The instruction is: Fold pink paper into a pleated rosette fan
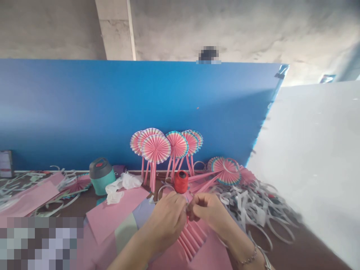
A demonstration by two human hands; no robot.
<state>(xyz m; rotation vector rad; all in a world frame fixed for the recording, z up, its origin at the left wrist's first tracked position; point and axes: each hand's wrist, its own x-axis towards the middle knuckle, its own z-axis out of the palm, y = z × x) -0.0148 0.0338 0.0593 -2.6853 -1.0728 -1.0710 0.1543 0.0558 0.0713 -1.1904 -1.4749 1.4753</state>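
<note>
My left hand and my right hand meet at the fingertips, both closed in a pinch. A short bit of red thread shows just under the fingertips; the rest of it is hidden by the fingers. Right below lies a pleated pink paper strip, its folds running toward me, with its far end under my hands. Just beyond my fingers stands a spool of red thread. Flat pink paper sheets lie beneath the pleated strip and around it.
Round pleated paper fans on pink sticks stand against a blue partition. More fans lie at right, beside a heap of pale paper strips. A teal container with a grey lid and crumpled white tissue are at left.
</note>
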